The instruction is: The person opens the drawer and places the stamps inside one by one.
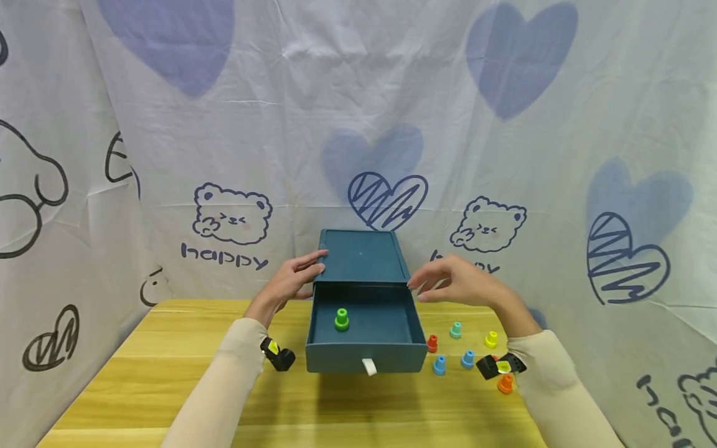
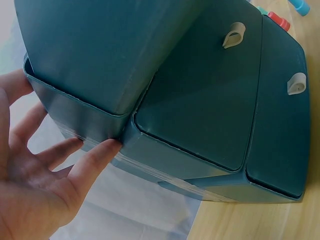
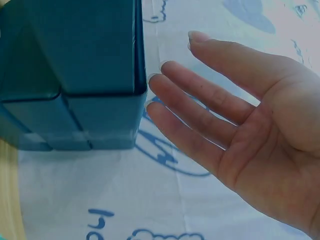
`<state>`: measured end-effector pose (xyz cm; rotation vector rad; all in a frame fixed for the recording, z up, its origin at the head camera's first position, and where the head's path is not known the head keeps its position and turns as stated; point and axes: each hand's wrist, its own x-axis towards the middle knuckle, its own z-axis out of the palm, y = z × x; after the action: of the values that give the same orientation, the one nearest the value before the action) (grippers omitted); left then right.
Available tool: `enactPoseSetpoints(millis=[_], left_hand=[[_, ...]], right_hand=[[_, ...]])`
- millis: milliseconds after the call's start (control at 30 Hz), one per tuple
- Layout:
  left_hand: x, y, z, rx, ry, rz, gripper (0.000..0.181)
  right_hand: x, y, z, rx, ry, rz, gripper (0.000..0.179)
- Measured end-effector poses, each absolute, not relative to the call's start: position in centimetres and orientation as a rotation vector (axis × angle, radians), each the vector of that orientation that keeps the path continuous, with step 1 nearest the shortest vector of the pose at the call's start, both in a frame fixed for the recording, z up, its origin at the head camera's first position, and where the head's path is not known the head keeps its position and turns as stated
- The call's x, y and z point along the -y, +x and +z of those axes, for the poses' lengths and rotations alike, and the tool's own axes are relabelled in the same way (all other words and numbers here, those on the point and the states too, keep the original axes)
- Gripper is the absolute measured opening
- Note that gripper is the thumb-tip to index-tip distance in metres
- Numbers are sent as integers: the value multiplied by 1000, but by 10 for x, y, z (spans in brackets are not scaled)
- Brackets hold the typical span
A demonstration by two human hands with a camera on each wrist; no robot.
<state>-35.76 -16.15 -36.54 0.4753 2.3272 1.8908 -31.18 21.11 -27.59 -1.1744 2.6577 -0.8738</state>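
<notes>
A dark teal drawer cabinet stands on the table with its top drawer pulled out. Inside that drawer, toward its left side, is a green stepped peg. My left hand rests its fingertips against the cabinet's left side; the left wrist view shows the thumb on the side wall under the drawer. On the other side, my right hand is held beside the cabinet's right edge with fingers extended. In the right wrist view its palm holds nothing, and the fingertips are close to the wall.
Loose pegs lie right of the cabinet: red, teal, yellow, orange and blue among them. Two lower drawers with pull loops are closed. A printed cloth hangs behind the wooden table.
</notes>
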Motion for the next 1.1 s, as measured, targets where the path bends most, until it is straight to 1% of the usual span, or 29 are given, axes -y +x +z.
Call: enactPoseSetpoints(millis=[400,567,867,1100], left_hand=[[161,-357,-363,-2315,434,1888,55],[161,-359,-361,-2315,420,1887,55],[160,-358,-360,-2311,410,1903,55],[159,-357,-359,-2313,409,1892,55]], right_hand=[[-250,-311,-313,-2719,-1083,-935,23],[-257,-310,-333,-2686,-1072,-975,24],[-264,-308,-375,-2724,-949,-940,22],[-269,-307,-394,-2729,-885,-974,20]])
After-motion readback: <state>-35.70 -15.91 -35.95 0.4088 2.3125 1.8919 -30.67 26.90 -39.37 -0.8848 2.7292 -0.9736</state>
